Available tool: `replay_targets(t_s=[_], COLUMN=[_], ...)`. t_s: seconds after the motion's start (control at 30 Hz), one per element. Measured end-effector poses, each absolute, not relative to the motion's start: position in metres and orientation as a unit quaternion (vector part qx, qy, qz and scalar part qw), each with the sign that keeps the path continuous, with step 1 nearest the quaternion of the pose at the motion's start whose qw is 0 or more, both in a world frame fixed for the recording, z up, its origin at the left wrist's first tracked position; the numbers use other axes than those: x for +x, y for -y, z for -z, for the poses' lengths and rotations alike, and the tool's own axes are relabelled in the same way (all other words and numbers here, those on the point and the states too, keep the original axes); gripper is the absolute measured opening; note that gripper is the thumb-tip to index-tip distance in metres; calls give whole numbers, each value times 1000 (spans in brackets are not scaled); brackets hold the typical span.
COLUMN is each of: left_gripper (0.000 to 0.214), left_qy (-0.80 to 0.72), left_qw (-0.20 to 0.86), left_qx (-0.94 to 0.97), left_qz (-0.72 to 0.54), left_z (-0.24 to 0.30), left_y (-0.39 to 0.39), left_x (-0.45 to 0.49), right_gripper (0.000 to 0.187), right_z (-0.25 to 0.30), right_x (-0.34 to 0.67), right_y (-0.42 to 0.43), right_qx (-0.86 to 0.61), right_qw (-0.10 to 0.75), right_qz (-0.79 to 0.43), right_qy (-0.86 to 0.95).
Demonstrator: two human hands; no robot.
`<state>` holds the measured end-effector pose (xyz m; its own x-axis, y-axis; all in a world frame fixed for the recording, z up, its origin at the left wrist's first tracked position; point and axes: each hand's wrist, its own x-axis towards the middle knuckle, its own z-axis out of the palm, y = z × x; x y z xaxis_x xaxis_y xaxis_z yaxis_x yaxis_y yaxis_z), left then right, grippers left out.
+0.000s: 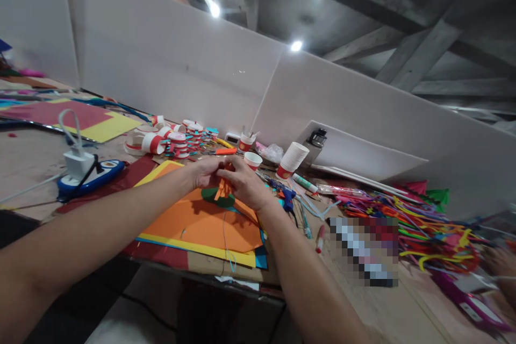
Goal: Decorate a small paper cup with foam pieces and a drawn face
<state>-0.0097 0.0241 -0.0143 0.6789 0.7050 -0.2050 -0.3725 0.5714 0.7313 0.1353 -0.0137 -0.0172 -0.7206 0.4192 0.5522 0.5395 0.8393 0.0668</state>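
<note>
Both my hands meet over the middle of the stacked coloured paper. My left hand (207, 172) has its fingers curled in against a fringed piece of orange paper (223, 190). From the other side, my right hand (246, 183) closes its fingers on the same piece, and orange strips hang down below them. A dark green round piece (212, 197) lies just beneath, partly covered by the strips; whether it is joined to them I cannot tell. Under it is a large orange sheet (201, 226) on top of yellow and blue sheets, with a thin pale string (226, 239) across it.
Stacked paper cups (293, 158), a grey bottle (314, 145) and a blue glue gun (288, 199) stand or lie to the right. Colourful pipe cleaners (435, 231) pile up farther right. On the left are a white charger (77, 164) and red-and-white cup pieces (177, 142).
</note>
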Motion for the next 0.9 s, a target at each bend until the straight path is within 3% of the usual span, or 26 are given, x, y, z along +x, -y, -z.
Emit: replay_targets(t_s=[0.1, 0.27, 0.5, 0.67, 0.8, 0.9], left_gripper=[17, 15, 20, 18, 23, 31], left_qy=[-251, -265, -183, -159, -150, -170], left_qw=[836, 830, 893, 908, 918, 910], left_qx=[360, 370, 327, 317, 302, 309], left_qz=[-329, -321, -248, -224, -207, -217], left_z=[17, 21, 17, 18, 16, 13], left_y=[-23, -23, -25, -29, -32, -31], left_x=[-8, -10, -21, -23, -28, -29], right_gripper=[23, 28, 14, 9, 20, 28], right_z=[16, 18, 11, 7, 2, -6], right_x=[135, 136, 135, 131, 129, 136], right_y=[16, 15, 16, 14, 10, 2], right_qx=[-257, -247, -329, -375, -415, -433], right_qw=[263, 284, 474, 537, 604, 627], right_qz=[109, 99, 17, -65, -198, -222], right_qy=[924, 921, 817, 753, 651, 609])
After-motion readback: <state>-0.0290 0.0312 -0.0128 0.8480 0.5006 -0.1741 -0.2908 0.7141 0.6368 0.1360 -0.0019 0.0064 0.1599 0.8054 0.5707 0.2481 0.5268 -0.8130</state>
